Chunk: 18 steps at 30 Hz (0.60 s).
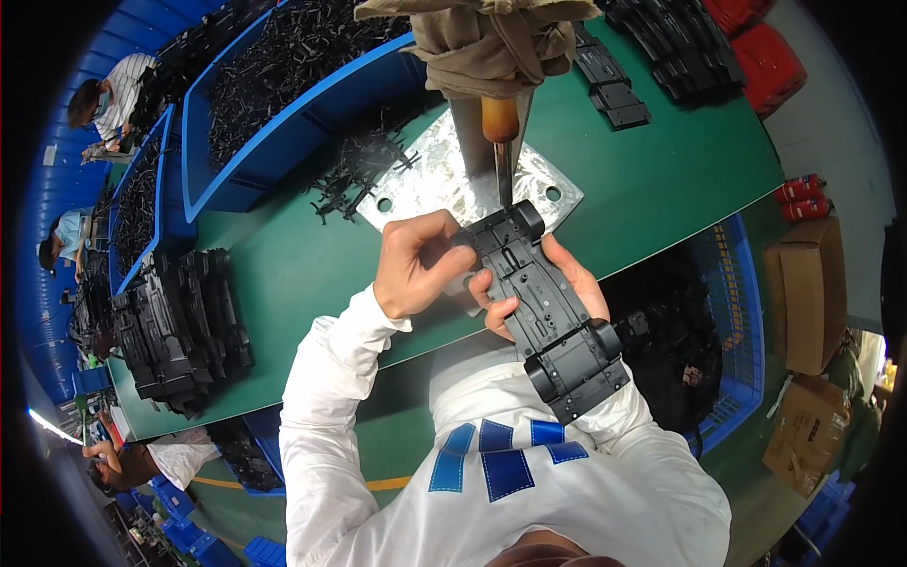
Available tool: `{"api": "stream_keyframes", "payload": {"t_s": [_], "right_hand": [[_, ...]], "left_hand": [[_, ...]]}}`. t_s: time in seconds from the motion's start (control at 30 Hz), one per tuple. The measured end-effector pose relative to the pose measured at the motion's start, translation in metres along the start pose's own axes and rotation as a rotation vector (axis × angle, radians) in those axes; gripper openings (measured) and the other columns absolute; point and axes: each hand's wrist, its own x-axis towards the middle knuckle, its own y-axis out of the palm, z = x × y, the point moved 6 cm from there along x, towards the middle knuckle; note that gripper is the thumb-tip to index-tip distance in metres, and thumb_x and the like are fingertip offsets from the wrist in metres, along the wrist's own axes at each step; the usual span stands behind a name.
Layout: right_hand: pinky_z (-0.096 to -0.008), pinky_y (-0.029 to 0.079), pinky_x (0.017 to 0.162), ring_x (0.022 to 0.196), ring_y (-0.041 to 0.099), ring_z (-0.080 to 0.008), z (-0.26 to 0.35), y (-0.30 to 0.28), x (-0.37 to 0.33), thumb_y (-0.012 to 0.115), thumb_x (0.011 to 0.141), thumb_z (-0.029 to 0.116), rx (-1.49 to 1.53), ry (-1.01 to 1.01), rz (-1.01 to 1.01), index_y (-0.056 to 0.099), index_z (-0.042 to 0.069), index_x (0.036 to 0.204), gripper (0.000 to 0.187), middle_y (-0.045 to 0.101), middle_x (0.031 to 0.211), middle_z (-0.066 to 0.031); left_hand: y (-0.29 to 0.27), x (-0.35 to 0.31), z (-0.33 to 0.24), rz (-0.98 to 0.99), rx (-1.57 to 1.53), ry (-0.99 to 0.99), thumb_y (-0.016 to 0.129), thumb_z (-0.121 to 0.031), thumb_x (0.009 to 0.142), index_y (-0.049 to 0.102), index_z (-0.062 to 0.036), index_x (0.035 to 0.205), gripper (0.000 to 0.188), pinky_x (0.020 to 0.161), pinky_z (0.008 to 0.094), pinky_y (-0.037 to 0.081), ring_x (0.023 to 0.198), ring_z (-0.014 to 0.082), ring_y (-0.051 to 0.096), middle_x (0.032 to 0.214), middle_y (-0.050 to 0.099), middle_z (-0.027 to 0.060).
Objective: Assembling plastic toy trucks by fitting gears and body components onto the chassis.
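A long black moulded plastic chassis plate (548, 293) lies tilted across my right hand (578, 279). That hand grips it from beneath, fingertips curling up over its left edge. My left hand (416, 260) is closed, thumb and fingers pinched together at the plate's upper left edge; what they hold, if anything, is hidden. Just above the plate's far end, a thin metal rod (504, 175) points down from an amber handle (500, 120), which hangs under a bundle of beige cloth (491, 47). Behind the plate, a shiny metal base plate (425, 175) lies on the green table (274, 293).
Small black plastic parts (354, 170) lie loose left of the base plate. Blue bins (283, 128) of such parts stand beyond. Stacked black plates (179, 331) sit at the left, more (675, 47) at the far right. A blue crate (746, 331) stands below the table's right side.
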Motion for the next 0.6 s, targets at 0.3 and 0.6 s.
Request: {"api": "stream_keyframes", "payload": {"t_s": [0.3, 0.6], "right_hand": [[-0.0347, 0.045, 0.071, 0.106, 0.049, -0.0292, -0.0009, -0.0001, 0.0009, 0.049, 0.098, 0.04, 0.004, 0.01, 0.008, 0.046, 0.004, 0.135, 0.052, 0.051, 0.126, -0.0194], [-0.0344, 0.044, 0.07, 0.105, 0.049, -0.0293, 0.0008, 0.0011, 0.0003, 0.049, 0.098, 0.04, -0.016, -0.019, 0.01, 0.047, 0.003, 0.134, 0.052, 0.052, 0.124, -0.0199]], "left_hand": [[-0.0006, -0.0004, -0.0019, 0.0, -0.002, 0.002, 0.067, -0.011, 0.076, 0.052, 0.003, 0.07, 0.022, 0.048, 0.0248, 0.035, 0.054, 0.0067, 0.043, 0.055, 0.051, 0.004], [-0.0001, 0.0011, -0.002, 0.002, 0.011, 0.002, 0.068, -0.012, 0.076, 0.053, 0.0027, 0.07, 0.021, 0.048, 0.0252, 0.035, 0.053, 0.0077, 0.043, 0.055, 0.051, 0.0048]]}}
